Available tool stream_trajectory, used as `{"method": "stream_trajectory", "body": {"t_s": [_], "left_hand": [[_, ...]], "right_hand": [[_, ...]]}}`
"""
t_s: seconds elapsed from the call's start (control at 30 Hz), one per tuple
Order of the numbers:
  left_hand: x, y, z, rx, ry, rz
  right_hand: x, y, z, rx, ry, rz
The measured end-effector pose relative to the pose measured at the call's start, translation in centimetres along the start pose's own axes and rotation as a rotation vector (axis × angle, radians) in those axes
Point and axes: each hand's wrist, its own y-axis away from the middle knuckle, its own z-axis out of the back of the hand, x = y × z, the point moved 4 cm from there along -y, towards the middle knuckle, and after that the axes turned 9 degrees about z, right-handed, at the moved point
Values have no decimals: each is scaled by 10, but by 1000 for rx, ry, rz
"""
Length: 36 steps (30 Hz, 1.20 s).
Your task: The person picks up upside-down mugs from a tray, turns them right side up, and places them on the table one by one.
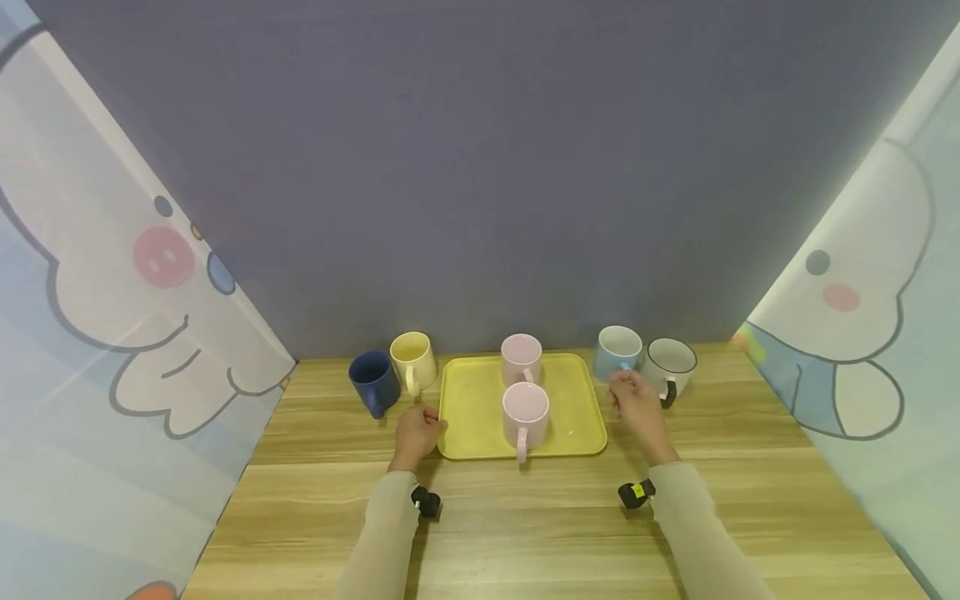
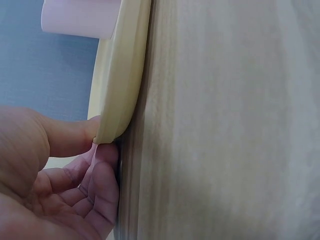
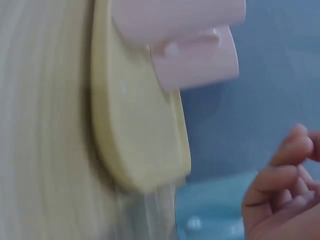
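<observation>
A yellow tray (image 1: 472,417) lies on the table with two pink mugs on it, a rear mug (image 1: 521,354) and a front mug (image 1: 525,412). My left hand (image 1: 417,433) pinches the tray's left rim; in the left wrist view the thumb (image 2: 75,137) lies over the edge and fingers are tucked below. Just in front of a light blue mug (image 1: 611,360), right of the tray, is my right hand (image 1: 639,410). The right wrist view shows its fingers (image 3: 275,182) loosely bent with nothing in them, the blue mug (image 3: 212,202) close behind.
A dark blue mug (image 1: 375,382) and a pale yellow mug (image 1: 414,360) stand left of the tray. Beside the light blue mug is a white mug (image 1: 670,360) with a dark rim and handle. A grey wall (image 1: 510,183) rises behind; printed cloth panels (image 1: 135,275) flank the wooden table (image 1: 540,533).
</observation>
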Motion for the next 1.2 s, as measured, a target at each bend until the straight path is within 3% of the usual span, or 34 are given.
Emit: {"method": "stream_trajectory", "body": {"t_s": [0.17, 0.53, 0.87, 1.07, 1.2], "left_hand": [[-1, 1, 0, 5, 2, -3], [-3, 4, -1, 4, 4, -3], [-4, 5, -1, 7, 11, -14], [-3, 5, 1, -4, 15, -14], [-2, 3, 1, -5, 15, -11]], "right_hand": [[2, -12, -36, 182, 9, -27], [-4, -29, -91, 388, 25, -78], [-12, -34, -104, 422, -53, -129], [-6, -32, -103, 414, -100, -110], [-7, -35, -100, 390, -62, -70]]}}
